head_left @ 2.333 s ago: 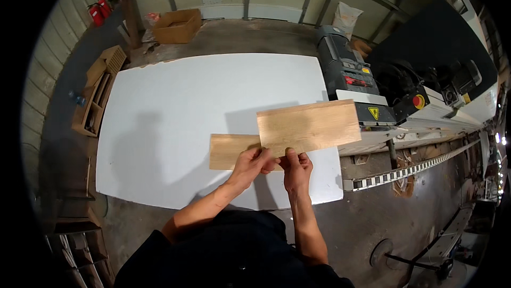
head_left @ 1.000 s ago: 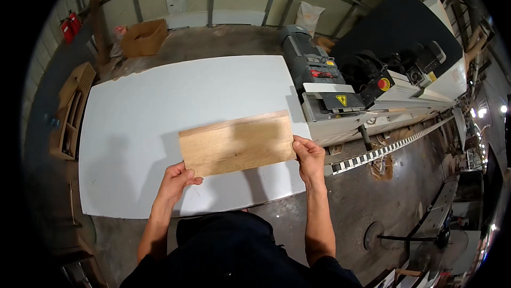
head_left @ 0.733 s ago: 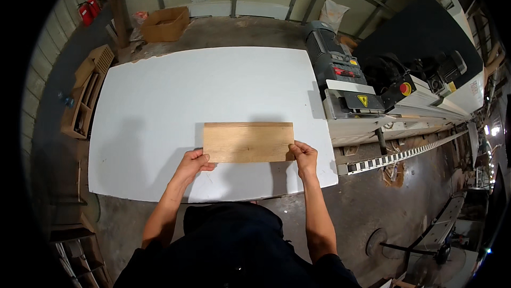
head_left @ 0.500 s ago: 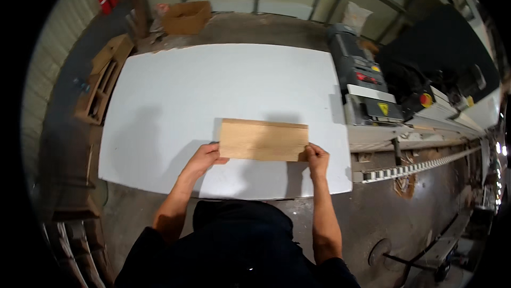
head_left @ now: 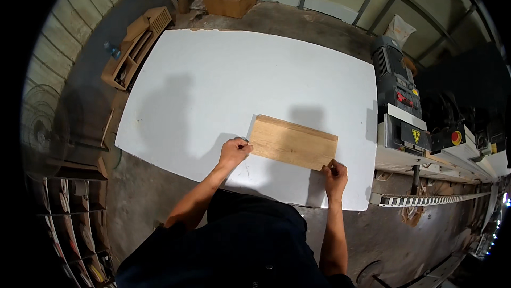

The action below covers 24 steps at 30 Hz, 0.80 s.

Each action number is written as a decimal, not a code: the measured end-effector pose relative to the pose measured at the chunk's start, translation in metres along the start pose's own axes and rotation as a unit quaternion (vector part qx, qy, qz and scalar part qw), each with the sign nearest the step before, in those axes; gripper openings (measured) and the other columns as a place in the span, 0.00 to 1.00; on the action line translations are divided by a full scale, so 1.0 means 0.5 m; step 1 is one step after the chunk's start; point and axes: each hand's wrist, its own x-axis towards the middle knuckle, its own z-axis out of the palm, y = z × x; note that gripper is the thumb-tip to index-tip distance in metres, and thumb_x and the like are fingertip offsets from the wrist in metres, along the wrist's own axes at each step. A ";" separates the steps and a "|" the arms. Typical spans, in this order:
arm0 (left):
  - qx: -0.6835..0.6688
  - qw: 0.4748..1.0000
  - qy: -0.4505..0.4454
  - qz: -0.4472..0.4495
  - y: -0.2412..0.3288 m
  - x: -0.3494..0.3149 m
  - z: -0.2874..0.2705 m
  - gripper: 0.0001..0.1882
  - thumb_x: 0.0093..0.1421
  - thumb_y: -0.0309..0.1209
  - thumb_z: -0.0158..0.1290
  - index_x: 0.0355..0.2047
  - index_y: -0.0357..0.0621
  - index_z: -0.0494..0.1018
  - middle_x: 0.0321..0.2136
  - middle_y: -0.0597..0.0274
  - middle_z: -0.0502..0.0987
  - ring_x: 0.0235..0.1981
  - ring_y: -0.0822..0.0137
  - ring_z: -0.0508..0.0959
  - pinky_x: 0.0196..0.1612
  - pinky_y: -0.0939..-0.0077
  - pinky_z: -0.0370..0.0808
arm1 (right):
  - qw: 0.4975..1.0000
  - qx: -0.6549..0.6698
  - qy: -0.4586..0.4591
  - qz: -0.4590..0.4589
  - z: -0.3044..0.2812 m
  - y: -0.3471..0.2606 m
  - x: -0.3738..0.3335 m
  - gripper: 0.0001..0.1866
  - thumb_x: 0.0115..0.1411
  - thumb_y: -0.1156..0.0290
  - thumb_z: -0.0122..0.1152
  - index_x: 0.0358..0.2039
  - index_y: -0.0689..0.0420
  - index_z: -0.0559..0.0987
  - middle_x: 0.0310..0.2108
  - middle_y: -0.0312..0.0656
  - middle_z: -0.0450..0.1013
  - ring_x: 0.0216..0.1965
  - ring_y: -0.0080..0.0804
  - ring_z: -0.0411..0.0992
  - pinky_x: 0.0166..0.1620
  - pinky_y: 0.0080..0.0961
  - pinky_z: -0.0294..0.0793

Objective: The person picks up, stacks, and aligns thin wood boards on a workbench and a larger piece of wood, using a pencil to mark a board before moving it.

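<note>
A flat rectangular wooden board, light brown with visible grain, is held between my two hands over a white tabletop. My left hand pinches its left end near the lower corner. At the lower right corner, my right hand grips the board with bent fingers. The board slants a little, its right end nearer to me. Its shadow falls on the white surface below its near edge. Whether the board touches the tabletop I cannot tell.
At the right of the table stands a machine with a grey motor and a red-and-yellow button. A cardboard box lies beyond the far edge. On the left are a wooden rack, a fan and shelves.
My view has turned, so the table and board appear tilted and shifted right. Both hands keep their hold on the board's ends.
</note>
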 end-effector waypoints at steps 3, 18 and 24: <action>-0.183 0.979 -0.078 -0.047 0.000 0.006 -0.014 0.10 0.54 0.27 0.57 0.35 0.33 0.78 0.19 0.60 0.74 0.22 0.73 0.71 0.29 0.77 0.70 | 1.000 0.014 -0.001 0.006 -0.004 0.019 -0.001 0.18 0.51 0.78 0.67 0.44 0.63 0.77 0.42 0.44 0.70 0.36 0.28 0.72 0.41 0.23 0.73; 0.244 0.909 0.036 0.337 0.049 -0.002 0.019 0.26 0.49 0.23 0.61 0.50 0.39 0.72 0.43 0.48 0.73 0.41 0.50 0.76 0.43 0.65 0.76 | 0.992 -0.085 -0.054 -0.073 -0.035 -0.024 0.024 0.21 0.48 0.79 0.64 0.45 0.64 0.76 0.38 0.49 0.73 0.37 0.48 0.73 0.41 0.35 0.75; 0.262 0.893 0.056 0.361 0.042 0.010 0.033 0.24 0.46 0.23 0.59 0.47 0.39 0.73 0.38 0.48 0.74 0.38 0.49 0.75 0.41 0.61 0.74 | 0.981 -0.116 0.000 -0.157 -0.029 0.006 0.015 0.24 0.44 0.77 0.67 0.45 0.62 0.75 0.38 0.50 0.74 0.39 0.50 0.73 0.42 0.37 0.75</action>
